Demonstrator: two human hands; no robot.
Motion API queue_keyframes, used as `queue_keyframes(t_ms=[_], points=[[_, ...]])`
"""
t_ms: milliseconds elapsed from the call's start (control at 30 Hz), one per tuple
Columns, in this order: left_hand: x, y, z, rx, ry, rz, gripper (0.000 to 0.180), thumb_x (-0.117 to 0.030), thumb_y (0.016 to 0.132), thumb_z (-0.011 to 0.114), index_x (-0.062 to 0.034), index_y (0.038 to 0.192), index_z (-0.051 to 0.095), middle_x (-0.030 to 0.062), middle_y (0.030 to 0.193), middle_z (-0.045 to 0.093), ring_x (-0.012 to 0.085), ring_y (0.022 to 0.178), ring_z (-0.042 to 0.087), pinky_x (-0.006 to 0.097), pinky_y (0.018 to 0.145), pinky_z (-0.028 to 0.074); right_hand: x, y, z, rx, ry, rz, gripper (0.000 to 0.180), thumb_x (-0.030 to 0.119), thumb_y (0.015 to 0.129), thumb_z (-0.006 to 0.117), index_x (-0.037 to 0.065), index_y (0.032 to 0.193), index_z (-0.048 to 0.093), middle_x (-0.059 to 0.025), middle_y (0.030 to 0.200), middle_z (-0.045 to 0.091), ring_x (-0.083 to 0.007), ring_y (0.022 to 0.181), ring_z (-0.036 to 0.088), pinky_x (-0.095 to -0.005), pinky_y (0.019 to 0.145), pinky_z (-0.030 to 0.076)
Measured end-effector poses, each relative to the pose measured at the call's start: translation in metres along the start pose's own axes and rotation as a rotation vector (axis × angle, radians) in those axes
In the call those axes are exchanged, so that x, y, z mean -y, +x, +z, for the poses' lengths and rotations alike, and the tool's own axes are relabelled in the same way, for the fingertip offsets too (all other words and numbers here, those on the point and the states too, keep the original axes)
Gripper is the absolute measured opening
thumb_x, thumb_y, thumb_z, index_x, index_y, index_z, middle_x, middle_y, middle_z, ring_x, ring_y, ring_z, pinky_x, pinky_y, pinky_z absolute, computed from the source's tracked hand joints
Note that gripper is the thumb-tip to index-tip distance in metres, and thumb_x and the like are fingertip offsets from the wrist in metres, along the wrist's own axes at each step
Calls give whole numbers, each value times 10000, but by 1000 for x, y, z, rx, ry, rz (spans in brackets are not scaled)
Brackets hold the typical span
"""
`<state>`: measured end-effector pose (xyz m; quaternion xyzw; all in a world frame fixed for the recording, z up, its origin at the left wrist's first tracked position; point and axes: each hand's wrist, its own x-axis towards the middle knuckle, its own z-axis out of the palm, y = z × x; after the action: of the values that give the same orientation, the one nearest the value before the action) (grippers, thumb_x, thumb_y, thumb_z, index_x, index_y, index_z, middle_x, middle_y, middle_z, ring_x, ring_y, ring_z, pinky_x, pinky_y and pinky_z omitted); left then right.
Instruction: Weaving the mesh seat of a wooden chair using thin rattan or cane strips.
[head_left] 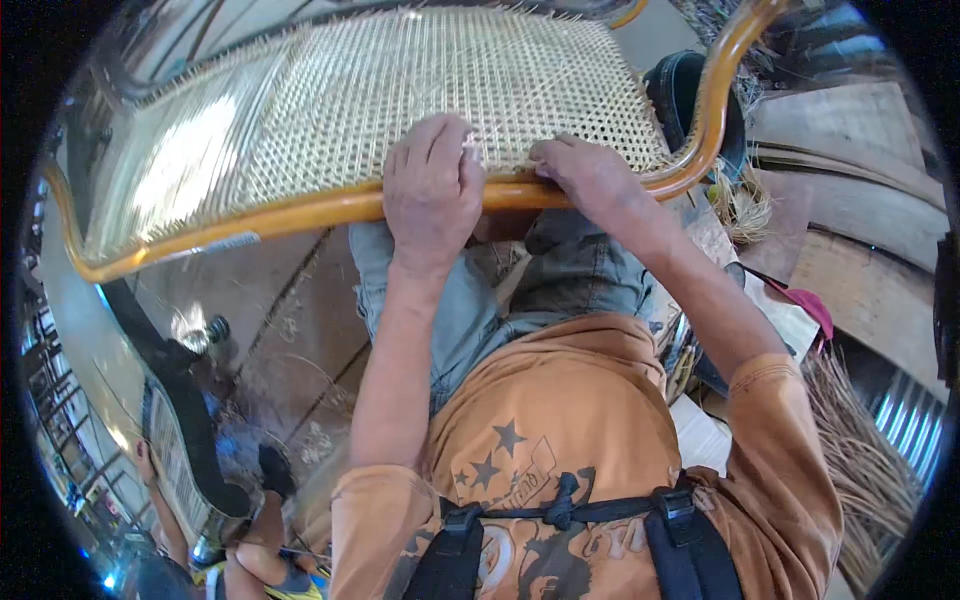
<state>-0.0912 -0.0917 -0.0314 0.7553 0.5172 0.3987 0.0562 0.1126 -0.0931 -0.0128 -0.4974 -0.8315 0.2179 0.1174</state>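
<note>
Both hands are up at the woven cane panel, stretched across its curved orange-brown frame just beyond the knees. The left hand lies over the front rail, fingers bent onto the weave; the right hand curls its fingers in at the panel's edge, beside that rail. How tight either grip is, or whether it pinches a strand, I can't tell. A dark bucket stands beyond the frame's right bend; loose strands lie at right.

There are two grips, one orange-framed cane panel, one dark bucket, two buckles.
</note>
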Motion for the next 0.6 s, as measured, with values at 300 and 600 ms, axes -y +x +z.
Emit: queue_keyframes(t_ms=[300,600], points=[[-9,-1,-9,118,23,116,214,-43,769,596,-41,982,606,114,1036,590,278,994,561,380,864,420,-37,-141,-26,-670,558,751,166,118,899,530,10,1009,593,-24,773,582,-66,608,495,-202,577,422],[-88,-25,0,544,78,72,380,-165,790,614,-63,1149,540,90,827,624,263,733,619,388,651,490,-23,-191,54,-570,446,726,141,97,895,538,11,992,591,-25,818,592,-91,723,530,-226,668,437]])
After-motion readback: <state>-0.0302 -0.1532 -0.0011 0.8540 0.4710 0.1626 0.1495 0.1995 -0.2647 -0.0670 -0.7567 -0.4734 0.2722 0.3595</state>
